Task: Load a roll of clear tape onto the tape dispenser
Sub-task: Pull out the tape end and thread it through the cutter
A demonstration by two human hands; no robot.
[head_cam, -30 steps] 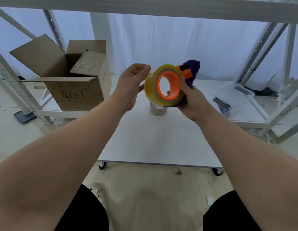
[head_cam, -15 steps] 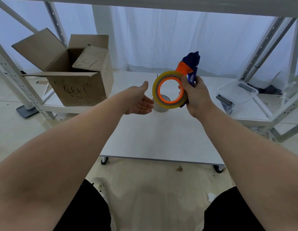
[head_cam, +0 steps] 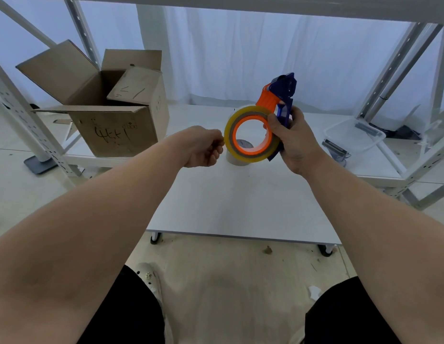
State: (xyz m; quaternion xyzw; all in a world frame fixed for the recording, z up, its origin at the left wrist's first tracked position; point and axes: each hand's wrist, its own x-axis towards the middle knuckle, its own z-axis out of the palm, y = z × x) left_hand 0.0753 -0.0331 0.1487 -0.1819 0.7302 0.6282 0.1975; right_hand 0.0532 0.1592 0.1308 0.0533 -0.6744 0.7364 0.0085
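My right hand (head_cam: 291,142) holds a blue and orange tape dispenser (head_cam: 281,95) upright above the white table (head_cam: 240,207). A roll of clear, yellowish tape (head_cam: 229,141) sits on the dispenser's orange hub (head_cam: 243,151), facing me. My left hand (head_cam: 203,147) is just left of the roll, its fingers curled and its fingertips pinched together against the roll's left rim. Whether a tape end lies between those fingertips is too small to tell.
A second, pale tape roll (head_cam: 237,161) stands on the table behind the dispenser. An open cardboard box (head_cam: 111,130) sits at the back left on a low shelf. A clear plastic tub (head_cam: 352,135) is at the right. Metal rack posts frame both sides.
My left hand has gone from an open palm below the roll to curled fingers pinched at the roll's left rim. The dispenser has stayed upright in my right hand.
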